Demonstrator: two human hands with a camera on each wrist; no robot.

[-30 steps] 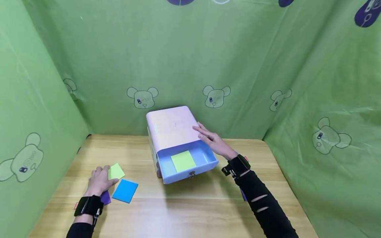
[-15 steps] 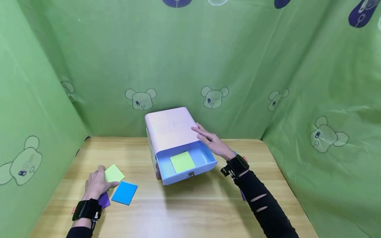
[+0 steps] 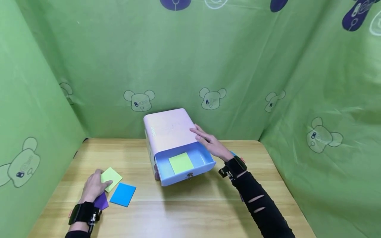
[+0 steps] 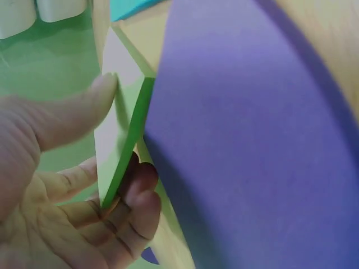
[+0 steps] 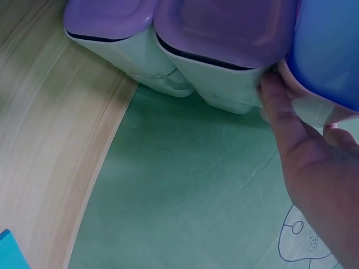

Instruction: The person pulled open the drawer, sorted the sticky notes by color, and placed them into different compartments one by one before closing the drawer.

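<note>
My left hand (image 3: 92, 187) pinches a yellow-green sticky-note pad (image 3: 111, 178), thumb on its top face. In the left wrist view the pad (image 4: 120, 117) tilts, its fingers curled beneath. Below the palm lies a purple pad (image 3: 102, 201), and a blue pad (image 3: 123, 195) sits just right of the yellow-green one. At the middle stands a pink drawer box (image 3: 169, 129); its blue top drawer (image 3: 175, 178) is pulled out, with another yellow-green pad (image 3: 180, 163) inside. My right hand (image 3: 212, 145) rests on the box's right edge with straight fingers; its thumb touches the side.
Two purple drawers (image 5: 224, 28) below the blue one show in the right wrist view. A blue piece (image 5: 10, 255) lies on the wooden table (image 3: 184, 215), right of the box. Green curtains (image 3: 178, 59) enclose the back and sides.
My left hand has drawn the yellow-green pad slightly left and toward me, and its thumb now lies over the pad. My right hand stays on the box. The head view has shifted slightly.
</note>
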